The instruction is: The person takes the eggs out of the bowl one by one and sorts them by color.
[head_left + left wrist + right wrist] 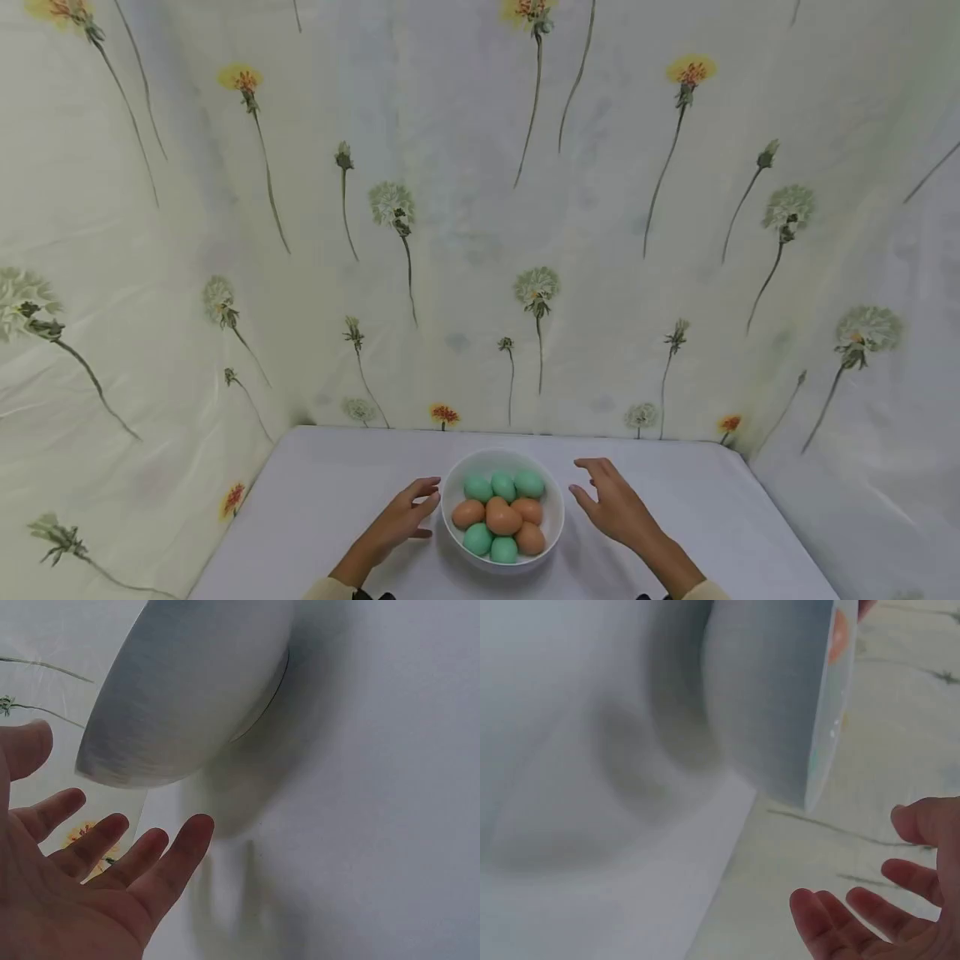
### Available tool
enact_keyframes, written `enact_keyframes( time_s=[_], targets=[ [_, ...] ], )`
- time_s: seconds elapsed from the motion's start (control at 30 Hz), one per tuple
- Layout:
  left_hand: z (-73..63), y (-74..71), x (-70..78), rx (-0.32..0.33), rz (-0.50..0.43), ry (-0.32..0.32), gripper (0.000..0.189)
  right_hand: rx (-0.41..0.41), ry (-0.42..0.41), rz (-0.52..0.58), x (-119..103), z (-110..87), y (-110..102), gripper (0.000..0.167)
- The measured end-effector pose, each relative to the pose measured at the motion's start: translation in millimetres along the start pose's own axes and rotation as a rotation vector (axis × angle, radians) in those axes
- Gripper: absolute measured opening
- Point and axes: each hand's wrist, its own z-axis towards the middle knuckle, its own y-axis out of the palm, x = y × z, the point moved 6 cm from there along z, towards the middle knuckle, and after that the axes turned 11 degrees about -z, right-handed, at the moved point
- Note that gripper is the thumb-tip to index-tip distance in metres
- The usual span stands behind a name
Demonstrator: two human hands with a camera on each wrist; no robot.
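A white bowl (502, 565) stands on the table with several green eggs (477, 539) and several brown eggs (503, 518) piled inside. Just left of the bowl is my left hand (401, 521), fingers loosely spread and holding nothing. My right hand (617, 507) is on the bowl's other side, a small gap from the rim, thumb and fingers apart. In the left wrist view the fingers (176, 862) lie near the bowl's outer wall (195, 690) without touching it. The right wrist view shows a gap between the fingertips (804, 904) and the bowl (772, 712).
The white table (360, 458) has a cloth backdrop (465, 250) printed with dandelions behind it and along both sides. Shadows of the bowl and hands fall on the tabletop.
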Motion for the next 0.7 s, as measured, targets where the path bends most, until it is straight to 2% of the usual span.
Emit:
enact_keyframes(
  time_s=[0.1,0.2,0.43,0.57,0.7],
  targets=[
    [4.6,8.8,-1.9,-0.016,-0.101,-0.03,0.062,0.0,-0.059,0.059,-18.9,12.8,-3.5,0.042],
    [10.6,12.0,-3.7,0.001,-0.172,-0.045,0.063,-0.046,-0.111,0.113,-34.6,23.5,-1.7,0.044],
    [17.4,17.2,-14.5,-0.015,-0.369,-0.079,0.058,-0.244,-0.204,0.225,-55.9,33.1,17.8,0.045],
    [14.2,22.6,-23.9,-0.021,-0.447,-0.112,0.058,-0.356,-0.294,0.236,-70.3,31.7,31.1,0.043],
    [8.1,26.3,-31.2,0.011,-0.475,-0.122,0.057,-0.447,-0.404,0.199,-87.0,29.4,43.8,0.039]
  ],
)
